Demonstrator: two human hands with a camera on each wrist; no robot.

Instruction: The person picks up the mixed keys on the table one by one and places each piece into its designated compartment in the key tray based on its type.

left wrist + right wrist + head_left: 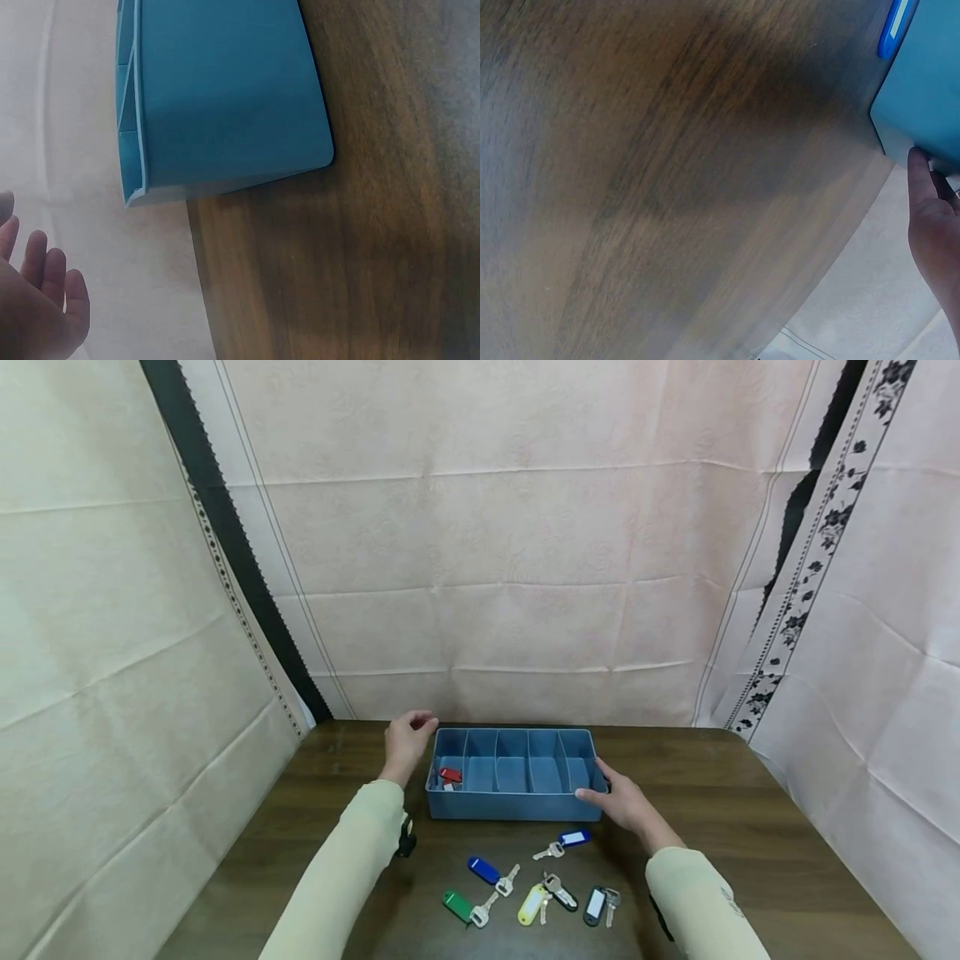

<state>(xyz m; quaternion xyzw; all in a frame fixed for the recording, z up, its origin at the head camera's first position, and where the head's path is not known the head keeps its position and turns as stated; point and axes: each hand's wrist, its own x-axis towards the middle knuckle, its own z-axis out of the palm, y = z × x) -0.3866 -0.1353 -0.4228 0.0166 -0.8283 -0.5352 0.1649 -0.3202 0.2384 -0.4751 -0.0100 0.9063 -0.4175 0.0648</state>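
Note:
A blue storage box [516,807] with several compartments in a row stands on the table. Inside its leftmost compartment lies a red key tag [451,774]. My right hand [628,803] grips the box's right end, thumb over the front corner and fingers along the side. The right wrist view shows that hand at the end wall of the box [926,82]. Off the box's left end, my left hand [408,746] is raised, fingers loosely bent and holding nothing. It appears apart from the box [232,97] in the left wrist view.
In front of the box lie keys with tags: a blue tag [574,837], another blue tag [483,870], a green tag [457,906], a yellow tag [531,906] and two black-edged tags [595,907]. Pale cloth [525,568] hangs behind the wooden table [360,843] and at both sides.

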